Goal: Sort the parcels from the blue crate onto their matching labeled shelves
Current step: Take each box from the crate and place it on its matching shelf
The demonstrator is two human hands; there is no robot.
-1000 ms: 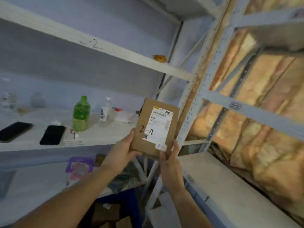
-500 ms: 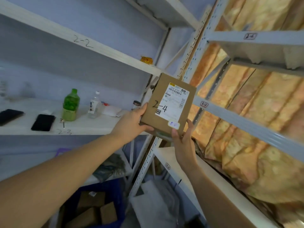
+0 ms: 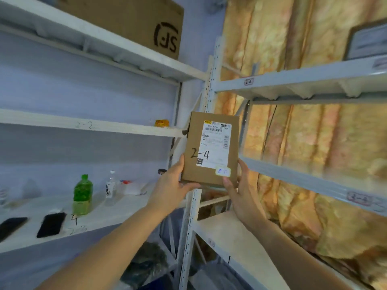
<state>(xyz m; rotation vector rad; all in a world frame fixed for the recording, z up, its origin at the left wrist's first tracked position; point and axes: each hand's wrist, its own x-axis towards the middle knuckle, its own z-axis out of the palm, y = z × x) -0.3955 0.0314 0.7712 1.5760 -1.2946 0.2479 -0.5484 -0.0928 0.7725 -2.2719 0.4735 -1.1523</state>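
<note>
A flat brown cardboard parcel (image 3: 195, 164) with a white shipping label and "2-4" handwritten on it is held upright in front of the corner post between two shelf racks. My left hand (image 3: 172, 189) grips its lower left edge, thumb on the front. My right hand (image 3: 238, 189) holds its lower right edge. On the right rack, a shelf beam (image 3: 293, 82) carries a small tag that reads like "2-4" (image 3: 248, 81); the beam below bears a tag "3-4" (image 3: 359, 198). The left rack has "2-2" (image 3: 85, 124) and "2-3" (image 3: 77, 229) written on its edges. The blue crate is not in view.
A large brown box marked SF (image 3: 134, 19) sits on the top left shelf. On the 2-3 shelf stand a green bottle (image 3: 82, 195), a clear bottle (image 3: 111, 187) and two black phones (image 3: 51, 225). Yellow foil sheeting (image 3: 314, 143) backs the right rack.
Both hands have raised the parcel upward, turning it more upright, and my view has tilted up, so the crate below dropped out of sight and the top shelf came in.
</note>
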